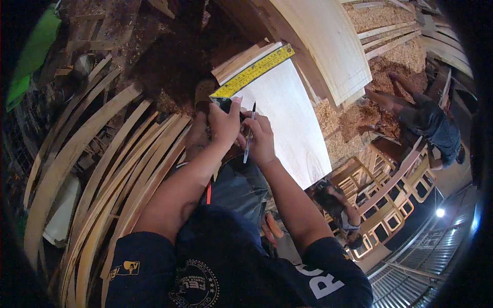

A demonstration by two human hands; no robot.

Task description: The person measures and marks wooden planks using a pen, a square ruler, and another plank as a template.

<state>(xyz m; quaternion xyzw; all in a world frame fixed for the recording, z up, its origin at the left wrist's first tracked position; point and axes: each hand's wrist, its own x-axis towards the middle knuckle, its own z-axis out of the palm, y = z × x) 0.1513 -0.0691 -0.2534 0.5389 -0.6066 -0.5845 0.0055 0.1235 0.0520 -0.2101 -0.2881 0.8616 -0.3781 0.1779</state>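
Note:
A yellow square ruler (259,70) lies across the end of a pale wooden board (287,113). My left hand (225,120) is closed on the ruler's dark handle at its lower left end, with the thumb near the board's edge. Beside it, my right hand (260,137) has its fingers wrapped round a clear pen (249,136), whose dark tip points up, away from my body. The pen tip is over the board, below the ruler; whether it touches the wood I cannot tell.
Long curved wooden strips (110,179) are stacked at the left. A wide plank (328,51) lies at the upper right, near wood shavings (382,23). Two other people are at the right, one bending (431,123), one lower (344,210), near wooden frames (390,210).

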